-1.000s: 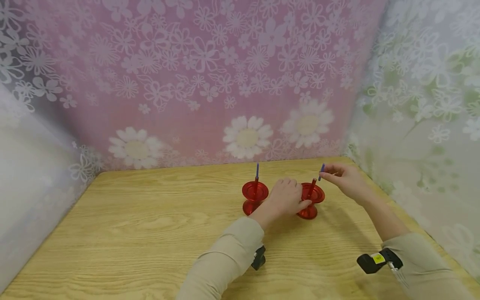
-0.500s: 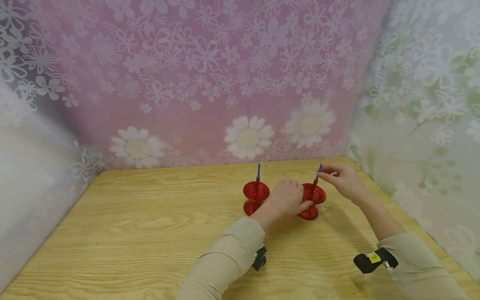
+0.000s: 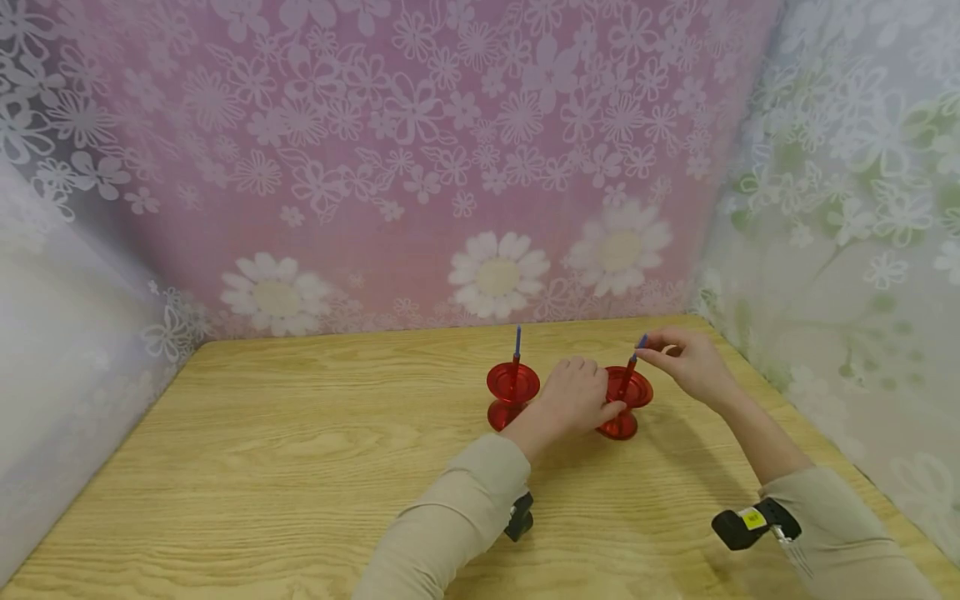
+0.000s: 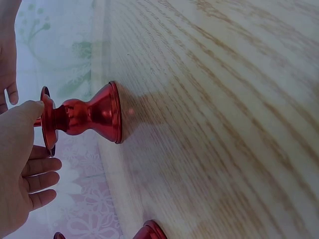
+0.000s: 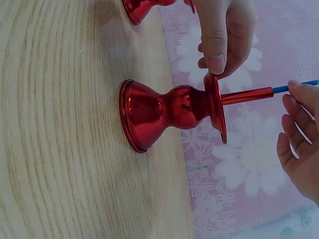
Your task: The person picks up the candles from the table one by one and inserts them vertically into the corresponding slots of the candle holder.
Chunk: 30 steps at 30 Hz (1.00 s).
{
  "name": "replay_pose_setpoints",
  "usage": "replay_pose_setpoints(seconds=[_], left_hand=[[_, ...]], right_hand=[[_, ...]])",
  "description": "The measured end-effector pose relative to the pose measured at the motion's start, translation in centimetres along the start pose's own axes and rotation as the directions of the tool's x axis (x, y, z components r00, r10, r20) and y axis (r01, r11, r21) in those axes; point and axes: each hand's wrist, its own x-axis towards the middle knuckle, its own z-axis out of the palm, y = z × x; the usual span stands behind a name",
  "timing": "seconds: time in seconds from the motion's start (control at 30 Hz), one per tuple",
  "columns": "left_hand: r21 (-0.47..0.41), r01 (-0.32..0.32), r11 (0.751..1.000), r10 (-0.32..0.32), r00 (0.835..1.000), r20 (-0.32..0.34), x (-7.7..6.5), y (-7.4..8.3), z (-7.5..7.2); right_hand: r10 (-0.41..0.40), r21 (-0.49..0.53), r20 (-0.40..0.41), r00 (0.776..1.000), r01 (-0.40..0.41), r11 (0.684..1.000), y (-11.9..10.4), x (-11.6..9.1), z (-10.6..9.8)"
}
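Toward the back right of the table stands a shiny red candlestick (image 3: 618, 426) with a wide dish and a thin red tube (image 5: 246, 96) rising from it. My left hand (image 3: 574, 394) grips the rim of that dish, thumb on the near side, as the left wrist view also shows. Between thumb and fingertips, my right hand (image 3: 693, 367) pinches a slim blue candle (image 5: 280, 89). The candle's lower end meets the tube's top, and it leans slightly right in the head view. To the left, a matching red candlestick (image 3: 496, 381) carries an upright blue candle (image 3: 517, 342).
The wood-grain table (image 3: 262, 467) reaches back to a pink flowered backdrop (image 3: 360, 208). A pale flowered panel (image 3: 847, 333) borders the right side, and a whitish one (image 3: 67, 350) the left. Black wrist cameras sit on both forearms.
My right hand has brought the blue candle leftward from beside the tube onto its top; since half a second ago the candle has tilted slightly right. The left hand keeps its grip on the dish.
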Motion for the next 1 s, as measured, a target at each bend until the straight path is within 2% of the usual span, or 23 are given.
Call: replay_pose_setpoints(seconds=[0.4,0.67,1.0], left_hand=[[-0.007,0.002,1.000,-0.002,1.000,-0.003,0.10,-0.04,0.02],[-0.018,0.007,1.000,-0.008,1.000,-0.018,0.00,-0.10,0.05],[-0.030,0.012,0.999,-0.012,1.000,-0.018,-0.21,-0.19,-0.03]], right_hand=[[0.020,-0.084,0.040,0.999,-0.017,0.996,-0.53,0.15,-0.26],[0.028,-0.058,0.044,0.999,-0.026,0.998,-0.36,0.25,-0.08],[0.058,0.037,0.057,0.997,-0.060,0.998,0.32,0.32,0.65]])
